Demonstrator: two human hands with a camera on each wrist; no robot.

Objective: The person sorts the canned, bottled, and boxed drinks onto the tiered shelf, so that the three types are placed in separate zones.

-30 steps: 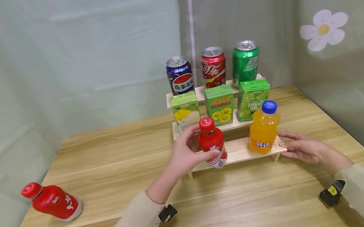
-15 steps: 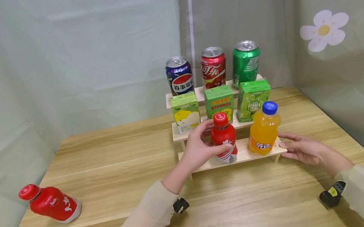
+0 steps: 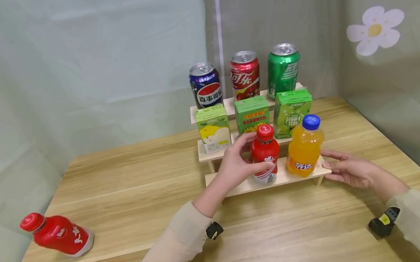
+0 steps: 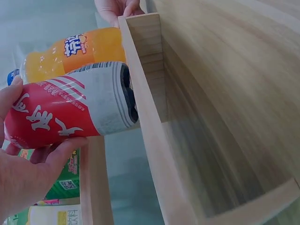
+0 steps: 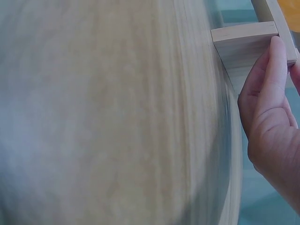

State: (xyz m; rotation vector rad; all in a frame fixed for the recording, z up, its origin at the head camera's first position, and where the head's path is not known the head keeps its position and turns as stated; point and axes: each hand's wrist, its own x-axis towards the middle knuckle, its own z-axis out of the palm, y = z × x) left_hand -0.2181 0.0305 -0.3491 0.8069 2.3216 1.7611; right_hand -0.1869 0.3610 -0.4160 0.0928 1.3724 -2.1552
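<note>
My left hand (image 3: pixel 237 163) grips a red plastic drink bottle (image 3: pixel 265 153) with a red cap, thumb and fingers round its sides. The bottle is upright over the lowest step of a wooden tiered rack (image 3: pixel 239 188), its base close at the board in the left wrist view. An orange soda bottle (image 3: pixel 303 149) with a blue cap stands just right of it on the same step. At that step's right end, my right hand (image 3: pixel 351 170) pinches the board, thumb on top and fingers below. In the right wrist view, the fingers (image 5: pixel 276 70) lie against the board's end by its leg.
On the middle step stand several juice boxes, such as a yellow-green one (image 3: pixel 214 130). Drink cans, including a blue one (image 3: pixel 205 87), line the top step. Another red bottle (image 3: pixel 60 235) stands at the table's left. Curtains (image 3: pixel 134 60) hang behind and beside the table.
My left hand has moved the red bottle rightward along the lowest step, closer to the orange soda bottle. The right hand stays on the rack's end.
</note>
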